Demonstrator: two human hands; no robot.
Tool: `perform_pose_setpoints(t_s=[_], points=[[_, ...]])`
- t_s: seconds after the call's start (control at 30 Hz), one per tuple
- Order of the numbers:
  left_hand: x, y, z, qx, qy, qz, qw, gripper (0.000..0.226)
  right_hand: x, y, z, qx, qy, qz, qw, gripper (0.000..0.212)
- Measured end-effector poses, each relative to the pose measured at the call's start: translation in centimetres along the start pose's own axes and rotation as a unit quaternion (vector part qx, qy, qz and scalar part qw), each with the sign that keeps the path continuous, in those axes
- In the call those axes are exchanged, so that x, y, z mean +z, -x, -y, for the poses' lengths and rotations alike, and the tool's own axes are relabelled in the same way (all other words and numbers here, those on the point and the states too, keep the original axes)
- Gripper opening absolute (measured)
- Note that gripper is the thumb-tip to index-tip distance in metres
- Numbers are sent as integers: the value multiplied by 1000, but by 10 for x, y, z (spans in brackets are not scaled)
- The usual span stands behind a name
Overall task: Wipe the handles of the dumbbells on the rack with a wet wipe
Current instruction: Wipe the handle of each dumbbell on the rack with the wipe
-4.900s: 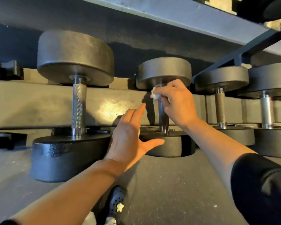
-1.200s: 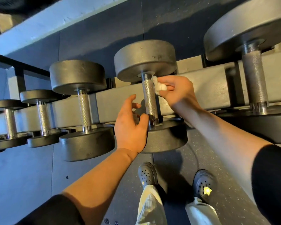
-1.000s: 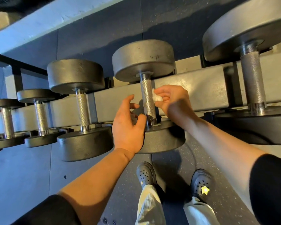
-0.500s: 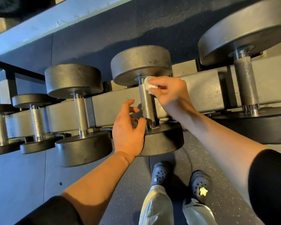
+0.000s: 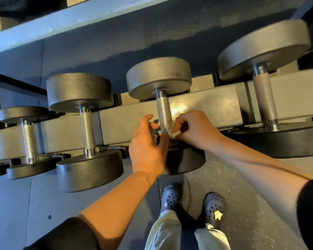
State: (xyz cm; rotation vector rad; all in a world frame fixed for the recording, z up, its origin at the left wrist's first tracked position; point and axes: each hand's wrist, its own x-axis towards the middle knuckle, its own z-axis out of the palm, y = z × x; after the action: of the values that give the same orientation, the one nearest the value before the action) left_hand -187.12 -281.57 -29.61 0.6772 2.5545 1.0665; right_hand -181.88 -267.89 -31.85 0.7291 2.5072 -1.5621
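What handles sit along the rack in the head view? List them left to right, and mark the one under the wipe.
Small dumbbell handle → second handle → third handle, where the right hand presses the wet wipe at its lower end → largest dumbbell handle.

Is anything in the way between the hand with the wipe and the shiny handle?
Nothing visible. The right hand already presses the wet wipe against the handle, low down near the front weight. The left hand rests on that weight.

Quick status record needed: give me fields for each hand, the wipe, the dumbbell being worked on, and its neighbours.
right hand: pinches the wet wipe against the handle's near end
left hand: fingers relaxed, rests on near plate
handle: knurled, upper part bare
neighbours: two dumbbells left, one right
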Motion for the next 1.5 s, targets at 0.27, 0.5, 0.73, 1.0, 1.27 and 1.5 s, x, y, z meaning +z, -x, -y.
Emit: perform_pose_setpoints(t_s=[0.27, 0.5, 0.73, 1.0, 1.27, 1.5], points=[[1, 3, 3, -34, 23, -30, 999, 53, -5, -20, 27, -105, 60, -191, 974, 20], [2, 5, 8, -15, 7, -47, 999, 54, 7, -15, 17, -154, 86, -104, 979, 24], [7, 1, 9, 10, 9, -62, 998, 43, -11, 17, 15, -32, 39, 19, 999, 25], [24, 4, -47, 111, 97, -20, 989, 45, -78, 40, -9, 66, -28, -198, 978, 31], [81, 6, -84, 98, 165, 128, 973, 67, -125, 58, -34, 66, 133, -271, 951, 25], [97, -1, -72, 79, 141, 220, 962, 100, -133, 29, -46, -55, 361, -216, 905, 30]])
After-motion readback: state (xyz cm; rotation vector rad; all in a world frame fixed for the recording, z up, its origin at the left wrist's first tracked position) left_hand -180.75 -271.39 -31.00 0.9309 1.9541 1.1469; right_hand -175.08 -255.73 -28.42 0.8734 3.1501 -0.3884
